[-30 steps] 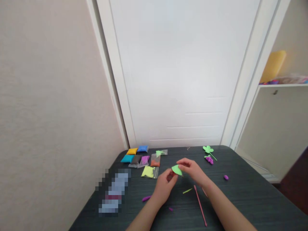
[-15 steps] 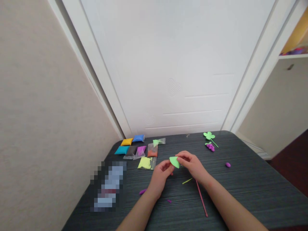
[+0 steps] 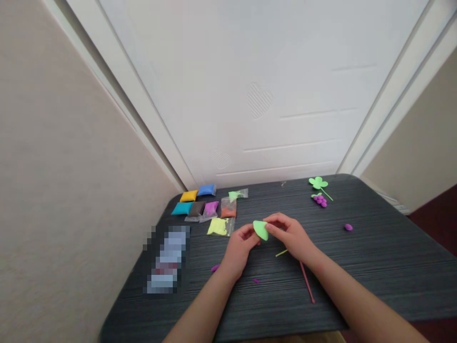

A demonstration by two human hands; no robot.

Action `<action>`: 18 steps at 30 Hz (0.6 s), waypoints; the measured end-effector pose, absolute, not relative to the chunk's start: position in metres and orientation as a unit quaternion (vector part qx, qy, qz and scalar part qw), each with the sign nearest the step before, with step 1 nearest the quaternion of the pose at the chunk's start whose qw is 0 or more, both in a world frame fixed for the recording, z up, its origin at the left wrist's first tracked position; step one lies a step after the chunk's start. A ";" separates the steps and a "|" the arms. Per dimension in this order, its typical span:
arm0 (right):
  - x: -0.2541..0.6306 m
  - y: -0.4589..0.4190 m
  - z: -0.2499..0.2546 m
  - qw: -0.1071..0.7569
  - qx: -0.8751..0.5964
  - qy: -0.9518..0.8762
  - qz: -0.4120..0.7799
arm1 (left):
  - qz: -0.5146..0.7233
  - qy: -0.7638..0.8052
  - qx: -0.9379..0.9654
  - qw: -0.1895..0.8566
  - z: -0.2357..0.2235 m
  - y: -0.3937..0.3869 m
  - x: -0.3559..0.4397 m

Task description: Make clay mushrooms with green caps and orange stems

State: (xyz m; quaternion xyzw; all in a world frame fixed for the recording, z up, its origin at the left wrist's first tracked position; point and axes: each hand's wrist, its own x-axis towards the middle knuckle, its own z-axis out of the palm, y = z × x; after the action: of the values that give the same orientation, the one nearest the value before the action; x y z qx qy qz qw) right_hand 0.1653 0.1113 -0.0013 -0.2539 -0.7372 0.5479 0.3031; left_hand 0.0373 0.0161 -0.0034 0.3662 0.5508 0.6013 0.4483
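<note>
Between both hands, above the middle of the dark table (image 3: 357, 267), is a flattened piece of light green modelling clay (image 3: 261, 229). My left hand (image 3: 240, 250) grips its left and lower side with curled fingers. On the other side, my right hand (image 3: 288, 233) pinches its edge between thumb and fingertips. Below the right hand lie a thin yellow-green stick (image 3: 281, 253) and a long pink modelling tool (image 3: 307, 285), its upper end hidden by the wrist. A purple clay piece (image 3: 214, 268) sits by my left forearm, and a small purple scrap (image 3: 256, 281) between the arms.
Bags of coloured clay, among them a yellow-green one (image 3: 218, 226) and an orange one (image 3: 228, 208), lie back left. A blurred flat object (image 3: 167, 259) is at the left edge. Back right are a green clay clover (image 3: 318, 183), purple clay grapes (image 3: 320, 201) and a purple lump (image 3: 348, 227).
The camera view has tilted down, so the table sits higher in the picture. Both hands keep hold of the green clay, which has turned slightly.
</note>
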 end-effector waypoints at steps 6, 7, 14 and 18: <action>0.165 0.114 -0.001 0.289 -0.239 -0.726 0.576 | 0.591 0.581 0.348 0.439 -0.003 0.017 0.035; 0.165 0.115 -0.001 0.289 -0.240 -0.722 0.581 | 0.589 0.585 0.345 0.437 -0.003 0.018 0.035; 0.162 0.112 0.006 0.280 -0.269 -0.724 0.570 | 0.556 0.579 0.370 0.468 -0.006 0.019 0.027; 0.154 0.111 -0.004 0.302 -0.258 -0.772 0.497 | 0.544 0.570 0.392 0.474 -0.008 0.022 0.019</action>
State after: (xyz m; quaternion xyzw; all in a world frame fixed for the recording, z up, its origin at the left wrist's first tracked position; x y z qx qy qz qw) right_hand 0.1539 0.1113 -0.0041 -0.2576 -0.7719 0.4966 0.3020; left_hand 0.0186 0.0218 -0.0081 0.3924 0.5703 0.5444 0.4738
